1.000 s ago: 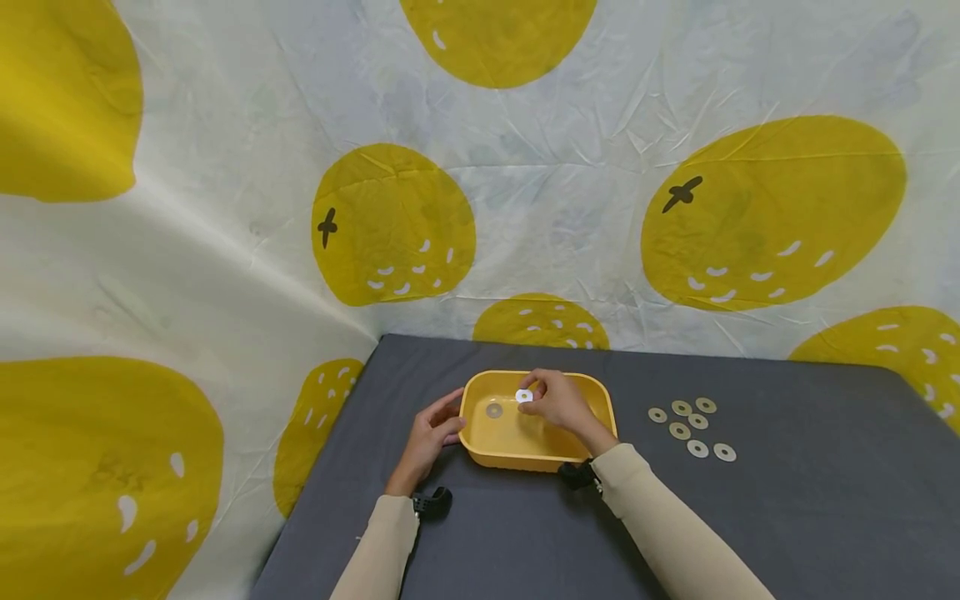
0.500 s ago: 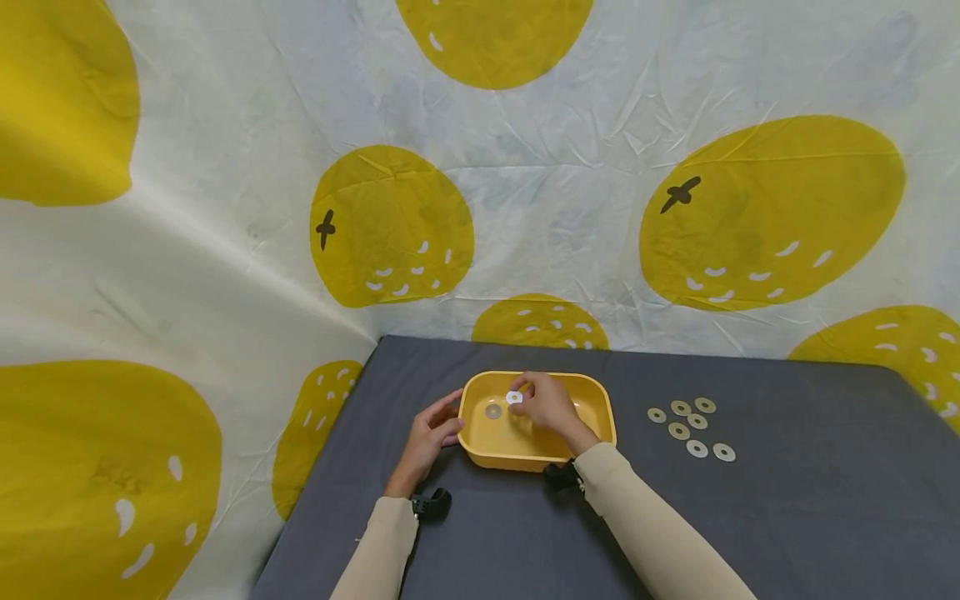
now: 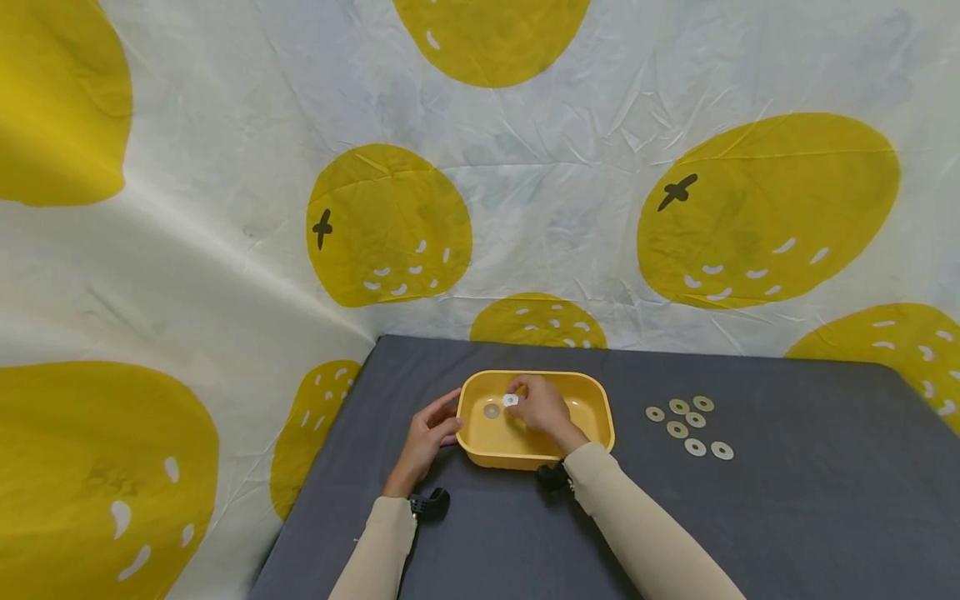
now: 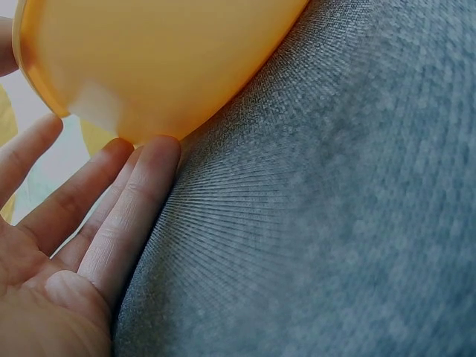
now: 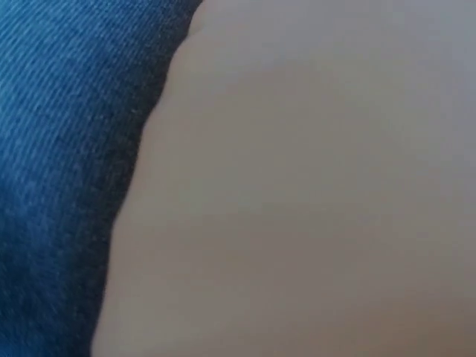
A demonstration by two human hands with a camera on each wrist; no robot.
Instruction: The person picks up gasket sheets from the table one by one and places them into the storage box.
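Observation:
In the head view a yellow rectangular tub (image 3: pixel 517 458) sits on the grey cloth. My right hand (image 3: pixel 546 408) is inside it, pinching a shiny washer (image 3: pixel 511 400) between thumb and fingers. Another washer (image 3: pixel 491 411) lies flat on the tub floor, just left of the held one. At the tub's left end is my left hand (image 3: pixel 426 437), its fairly straight fingers spread along the outside. The left wrist view has those fingertips (image 4: pixel 160 152) touching the tub's lower wall (image 4: pixel 171 67). The right wrist view is mostly filled by blurred bare skin; the fingers and washer are hidden there.
Several washers (image 3: pixel 677 430) lie loosely grouped on the cloth right of the tub. The grey-covered table (image 3: pixel 787 500) ends behind the tub at a white hanging sheet (image 3: pixel 555 225) printed with yellow fruit. Another part of the sheet stands along the left side.
My right hand has shifted slightly left inside the tub with the pinched washer, bringing it nearer the washer on the floor. The left hand has stayed at the tub's end.

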